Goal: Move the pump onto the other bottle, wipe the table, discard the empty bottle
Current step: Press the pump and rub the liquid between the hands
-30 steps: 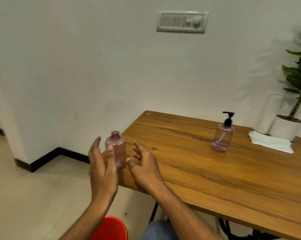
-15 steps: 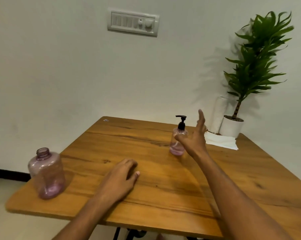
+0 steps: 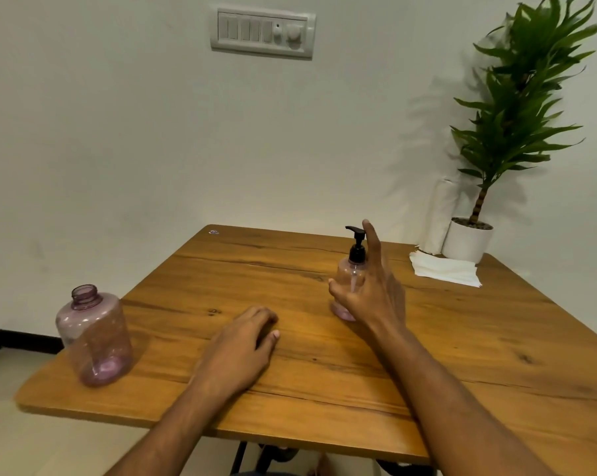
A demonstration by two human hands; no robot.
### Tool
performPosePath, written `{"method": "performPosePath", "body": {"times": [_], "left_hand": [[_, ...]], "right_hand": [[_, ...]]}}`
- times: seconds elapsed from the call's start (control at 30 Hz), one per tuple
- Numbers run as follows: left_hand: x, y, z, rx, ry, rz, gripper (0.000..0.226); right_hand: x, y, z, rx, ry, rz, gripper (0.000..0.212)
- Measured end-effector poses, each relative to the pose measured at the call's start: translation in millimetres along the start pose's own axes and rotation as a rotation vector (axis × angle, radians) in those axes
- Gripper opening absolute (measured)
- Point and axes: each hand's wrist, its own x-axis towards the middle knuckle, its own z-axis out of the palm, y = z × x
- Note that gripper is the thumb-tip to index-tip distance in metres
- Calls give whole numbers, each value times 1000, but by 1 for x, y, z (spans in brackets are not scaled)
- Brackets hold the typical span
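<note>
While the right hand (image 3: 369, 297) reaches around the pump bottle (image 3: 350, 286), its grip is not yet closed: the thumb lies at the near left of the bottle's body, the forefinger points upward beside the black pump (image 3: 357, 243), and the remaining fingers are spread and blurred. Whether any finger touches the plastic cannot be told. The left hand (image 3: 238, 348) rests palm down on the counter (image 3: 427, 338), fingers loosely bent, holding nothing.

The pump bottle stands upright toward the far right of the counter, with only a little pink liquid at its base. The other bottle (image 3: 94, 338), wider, open-necked and without a cap, stands upright near the front left corner, well apart from the first. Folded white paper napkins (image 3: 444, 269) lie at the far right edge, near a white paper roll (image 3: 439, 218) and a potted plant (image 3: 468, 240).

Assessment: the step in hand appears to be securing the pump bottle so that the pump can be unscrewed. Recommended practice is to close the right hand firmly round the bottle's body, low enough to leave the black collar free, and to bring the left hand to the collar for turning. The bottle looks light and nearly empty, so it may tip or slide if nudged before it is held. The dip tube should be lifted straight out, and drips expected.
</note>
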Motion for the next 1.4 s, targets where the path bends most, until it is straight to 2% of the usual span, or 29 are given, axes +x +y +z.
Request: {"method": "performPosePath", "body": {"times": [0.2,0.73,0.97,1.1,1.4], "left_hand": [[-1,-1,0,-16,0,6,36],[-1,1,-2,-7,-5,13,37],[-1,4,-4,-11,-20,5,39],[-1,4,-4,-14,-30,3,40],[0,5,-4,-16,-30,4,39]], "right_hand": [[-11,0,-5,-28,50,-77,112],[-7,2,-2,-25,64,-67,92],[-8,3,-3,-23,53,-76,99],[-7,2,-1,-21,61,-69,93],[-10,2,-3,8,74,-73,95]]}}
